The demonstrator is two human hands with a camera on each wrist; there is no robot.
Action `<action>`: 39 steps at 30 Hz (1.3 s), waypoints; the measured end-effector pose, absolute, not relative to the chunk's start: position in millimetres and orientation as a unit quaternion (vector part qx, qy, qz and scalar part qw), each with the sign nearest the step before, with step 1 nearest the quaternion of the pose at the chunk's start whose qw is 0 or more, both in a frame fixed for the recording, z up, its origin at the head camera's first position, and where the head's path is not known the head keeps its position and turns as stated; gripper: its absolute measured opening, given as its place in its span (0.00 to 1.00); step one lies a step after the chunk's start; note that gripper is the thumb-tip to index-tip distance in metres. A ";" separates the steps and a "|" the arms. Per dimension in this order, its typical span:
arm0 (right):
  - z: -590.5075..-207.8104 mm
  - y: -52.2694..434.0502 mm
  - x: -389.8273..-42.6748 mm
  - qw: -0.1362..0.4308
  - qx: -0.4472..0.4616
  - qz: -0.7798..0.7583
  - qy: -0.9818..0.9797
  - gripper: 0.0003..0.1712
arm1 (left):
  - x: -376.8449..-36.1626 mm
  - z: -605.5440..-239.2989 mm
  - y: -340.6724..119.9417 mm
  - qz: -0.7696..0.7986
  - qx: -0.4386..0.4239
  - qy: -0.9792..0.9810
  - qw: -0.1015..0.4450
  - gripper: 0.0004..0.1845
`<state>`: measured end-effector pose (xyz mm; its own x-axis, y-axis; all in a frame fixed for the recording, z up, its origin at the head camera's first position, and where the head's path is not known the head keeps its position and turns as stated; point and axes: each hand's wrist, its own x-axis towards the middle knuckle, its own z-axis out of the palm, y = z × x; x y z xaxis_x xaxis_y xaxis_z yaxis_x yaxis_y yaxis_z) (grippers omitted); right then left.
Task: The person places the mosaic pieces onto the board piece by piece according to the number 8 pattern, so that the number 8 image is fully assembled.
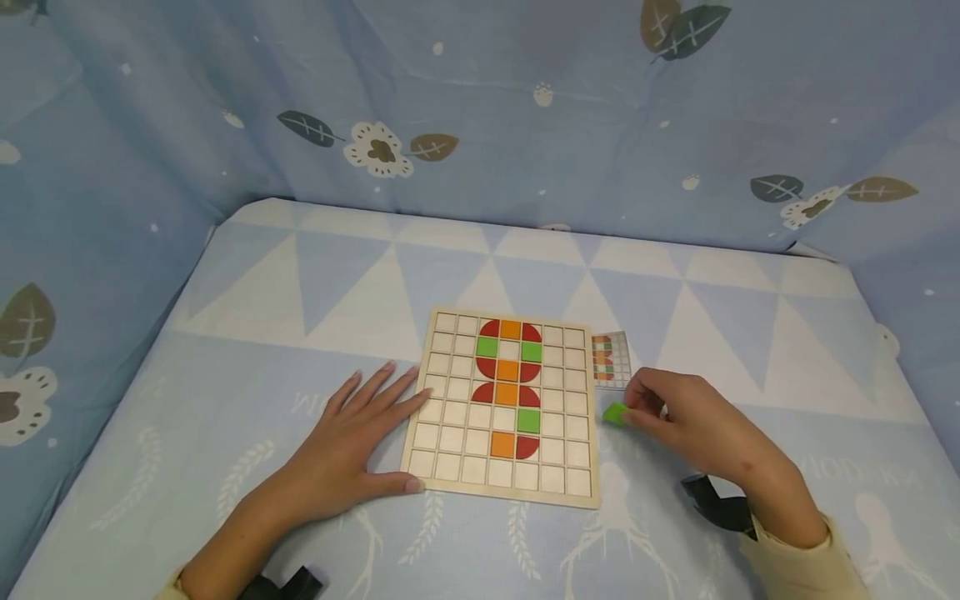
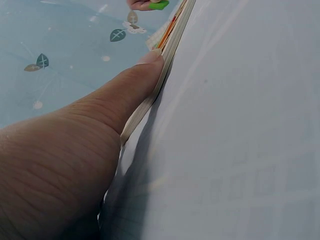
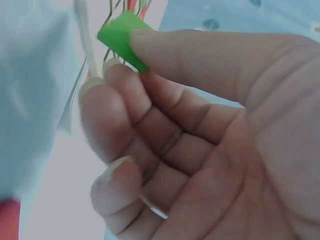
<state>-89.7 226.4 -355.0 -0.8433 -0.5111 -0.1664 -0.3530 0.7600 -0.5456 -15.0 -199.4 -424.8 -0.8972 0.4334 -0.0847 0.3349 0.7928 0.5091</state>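
Note:
A square wooden grid board lies on the table, with red quarter-round, orange square and green square tiles in its middle columns. My left hand rests at the board's left edge, fingers spread and straight; the thumb touches the lower left corner. Just right of the board, my right hand pinches a green square tile between thumb and fingers. That tile is held a little off the board's right edge. Behind it, a small pattern card lies partly under or against the board, printed with a coloured grid.
A pale blue and white patterned cloth covers the table. Blue fabric walls with leaf prints rise behind and at the sides. Black straps sit by both wrists. Something red shows at the right wrist view's lower left.

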 end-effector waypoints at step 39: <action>-379.8 95.5 -107.9 0.145 -0.344 -0.241 0.896 0.05 | -15.8 -424.3 -201.5 0.247 0.212 0.940 0.099 0.56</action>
